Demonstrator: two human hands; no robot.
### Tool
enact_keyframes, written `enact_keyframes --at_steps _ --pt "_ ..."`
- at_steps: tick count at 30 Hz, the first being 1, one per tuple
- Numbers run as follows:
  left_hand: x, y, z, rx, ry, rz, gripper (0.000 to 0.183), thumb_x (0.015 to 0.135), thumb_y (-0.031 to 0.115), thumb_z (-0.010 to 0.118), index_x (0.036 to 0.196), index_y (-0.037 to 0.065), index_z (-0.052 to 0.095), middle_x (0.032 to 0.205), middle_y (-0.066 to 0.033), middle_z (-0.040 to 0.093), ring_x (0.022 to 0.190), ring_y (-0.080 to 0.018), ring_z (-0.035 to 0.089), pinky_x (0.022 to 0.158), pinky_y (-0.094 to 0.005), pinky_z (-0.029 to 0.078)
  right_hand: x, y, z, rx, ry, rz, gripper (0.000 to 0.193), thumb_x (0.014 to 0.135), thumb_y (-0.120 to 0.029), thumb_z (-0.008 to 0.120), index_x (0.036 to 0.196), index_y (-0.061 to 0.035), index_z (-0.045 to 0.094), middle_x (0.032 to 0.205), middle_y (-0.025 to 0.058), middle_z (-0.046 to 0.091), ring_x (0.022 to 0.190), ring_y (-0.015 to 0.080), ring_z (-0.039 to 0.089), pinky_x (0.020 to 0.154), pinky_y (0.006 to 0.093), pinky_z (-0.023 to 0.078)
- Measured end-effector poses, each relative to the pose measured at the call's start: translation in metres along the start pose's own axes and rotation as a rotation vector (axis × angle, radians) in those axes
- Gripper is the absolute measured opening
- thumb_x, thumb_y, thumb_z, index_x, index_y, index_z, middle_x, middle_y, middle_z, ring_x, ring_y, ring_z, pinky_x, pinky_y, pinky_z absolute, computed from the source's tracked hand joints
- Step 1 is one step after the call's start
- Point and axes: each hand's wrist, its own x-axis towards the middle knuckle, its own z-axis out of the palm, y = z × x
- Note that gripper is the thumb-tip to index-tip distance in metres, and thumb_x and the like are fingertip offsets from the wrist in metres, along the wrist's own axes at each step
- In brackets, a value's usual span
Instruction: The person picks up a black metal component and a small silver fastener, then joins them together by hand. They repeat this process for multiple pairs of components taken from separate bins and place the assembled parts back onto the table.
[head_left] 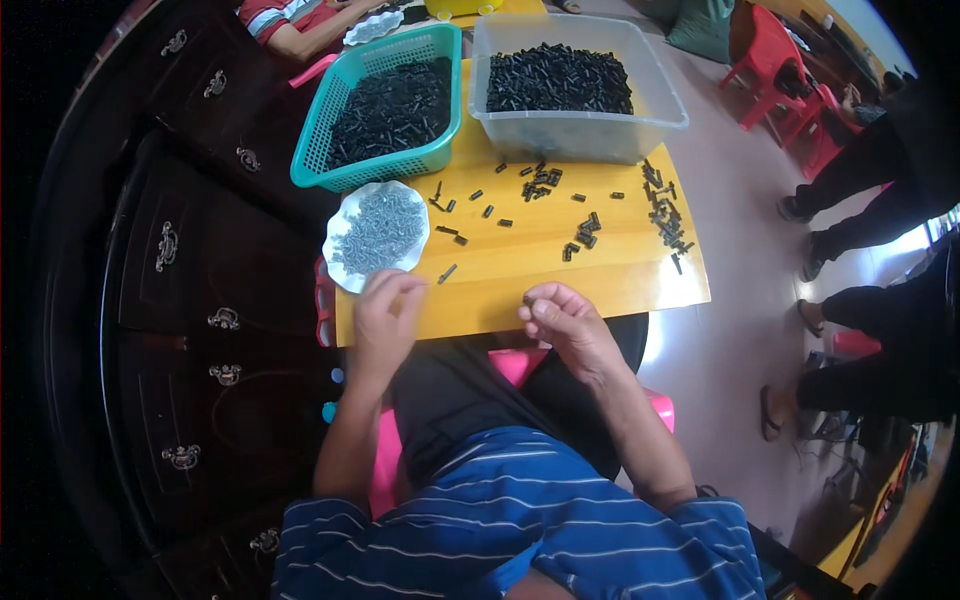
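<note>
My left hand [385,315] rests at the near edge of the yellow table [560,275], fingers curled beside a white scalloped dish [347,275] heaped with small grey screws [378,230]. I cannot tell what its fingertips pinch. My right hand [562,322] hovers at the table's near edge, thumb and fingers closed on a small black piece [528,297]. Several loose black plastic pieces [585,233] lie scattered over the table ahead of both hands.
A teal basket [315,140] and a clear plastic tub [580,130], both filled with black pieces, stand at the table's far side. Dark wooden drawers [190,250] are at the left. Another person's arm [300,35] is at the top; people sit at the right near red chairs [770,60].
</note>
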Motion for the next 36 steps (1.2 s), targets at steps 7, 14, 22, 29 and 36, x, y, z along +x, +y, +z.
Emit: enact_keyframes --at_steps 7,14,22,29,36 --pt "0.012 0.059 0.024 -0.357 -0.239 0.012 0.006 0.085 0.0 0.066 0.09 -0.003 0.067 0.084 -0.0123 0.066 0.078 -0.0234 0.065 0.071 -0.0314 0.05 0.001 0.004 0.001 -0.092 -0.022 -0.033 0.017 0.092 -0.017 0.07 0.105 -0.008 0.064 0.092 0.0029 0.07 0.076 0.0083 0.061 0.068 0.0198 0.047" --pt "0.016 0.07 0.034 -0.355 -0.271 0.081 0.008 0.08 -0.001 0.07 0.088 -0.002 0.068 0.084 -0.0127 0.068 0.077 -0.0265 0.065 0.07 -0.0331 0.05 0.0 0.004 0.001 -0.078 -0.041 -0.047 0.015 0.093 -0.016 0.07 0.104 -0.0073 0.064 0.092 0.0029 0.07 0.077 0.0073 0.06 0.068 0.0196 0.045" --pt "0.024 0.068 0.033 -0.392 -0.363 0.085 0.009 0.078 -0.001 0.074 0.086 -0.001 0.07 0.083 -0.0107 0.069 0.075 -0.022 0.066 0.069 -0.0316 0.051 0.0 0.001 -0.001 -0.089 -0.06 -0.086 0.014 0.093 -0.016 0.069 0.102 -0.0063 0.064 0.09 0.0026 0.069 0.078 0.008 0.061 0.072 0.0212 0.048" --pt "0.048 0.043 0.058 -0.984 -0.616 -0.483 0.012 0.083 0.003 0.073 0.094 -0.001 0.07 0.086 -0.0044 0.071 0.079 -0.0105 0.066 0.075 -0.0253 0.053 0.001 -0.002 -0.005 0.129 -0.151 0.003 0.014 0.093 -0.016 0.069 0.103 -0.0077 0.064 0.089 0.0018 0.067 0.078 0.0103 0.063 0.076 0.0246 0.052" --pt "0.103 0.037 0.123 -0.067 -0.138 0.189 0.028 0.079 0.007 0.071 0.106 0.009 0.066 0.085 -0.0073 0.07 0.085 -0.0315 0.064 0.076 -0.0436 0.052 0.003 -0.005 -0.008 0.202 -0.137 0.014 0.013 0.093 -0.014 0.068 0.104 -0.0079 0.063 0.09 0.002 0.066 0.078 0.011 0.063 0.077 0.0252 0.053"
